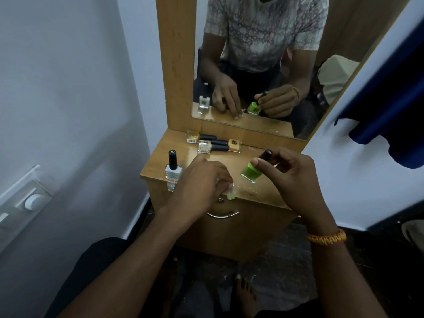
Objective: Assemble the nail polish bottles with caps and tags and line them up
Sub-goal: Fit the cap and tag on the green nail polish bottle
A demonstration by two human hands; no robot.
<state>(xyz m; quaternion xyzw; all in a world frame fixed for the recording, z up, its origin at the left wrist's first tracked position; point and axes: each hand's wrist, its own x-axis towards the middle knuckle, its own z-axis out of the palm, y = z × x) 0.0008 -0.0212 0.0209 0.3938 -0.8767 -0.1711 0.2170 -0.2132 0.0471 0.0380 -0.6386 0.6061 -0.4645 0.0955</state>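
Green polish bottle [250, 172] tilts above the wooden dresser top [158, 157], its black cap pinched in my right hand [284, 171]; my left hand [202, 180] pinches a small tag [230, 195] at the front edge, probably to be stuck on next.

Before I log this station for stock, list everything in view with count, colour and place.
Green glass nail polish bottle: one, black cap, tilted, held above the top.
Pale grey nail polish bottle: one, black cap, upright at the left edge.
Yellowish nail polish bottles: three, black caps, lying below the mirror.
Small green tag: one, front edge.
Wooden dresser top: one, tan.
Mirror: one, behind.
Metal drawer handle: one, silver.
Left hand: at the tag.
Right hand: grips the green bottle's cap.
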